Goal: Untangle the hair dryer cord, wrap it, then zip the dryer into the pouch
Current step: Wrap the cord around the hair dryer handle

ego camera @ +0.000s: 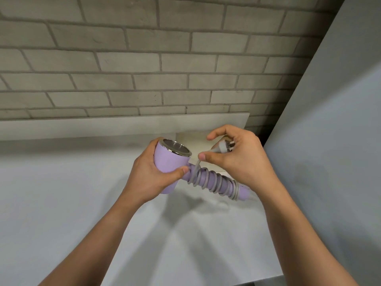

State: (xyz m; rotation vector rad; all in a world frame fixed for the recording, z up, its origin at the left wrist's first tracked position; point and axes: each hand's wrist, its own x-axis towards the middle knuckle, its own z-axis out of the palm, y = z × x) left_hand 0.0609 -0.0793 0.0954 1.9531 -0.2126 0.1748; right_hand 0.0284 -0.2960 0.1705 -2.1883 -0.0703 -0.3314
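Observation:
A lilac hair dryer (169, 162) with a chrome-rimmed nozzle is held above the white table (61, 193). My left hand (148, 176) grips its barrel, thumb pressed near the top of the handle. The grey cord (214, 182) winds in several coils around the handle, which points right. My right hand (237, 159) holds the cord's free end, with the white plug (223, 147) between its fingers just above the handle. The pouch is not in view.
A grey brick wall (144, 58) stands behind the table, with a pale ledge (103, 124) along its foot. A plain grey panel (329, 141) closes off the right side. A cream board (195, 139) lies flat behind the hands.

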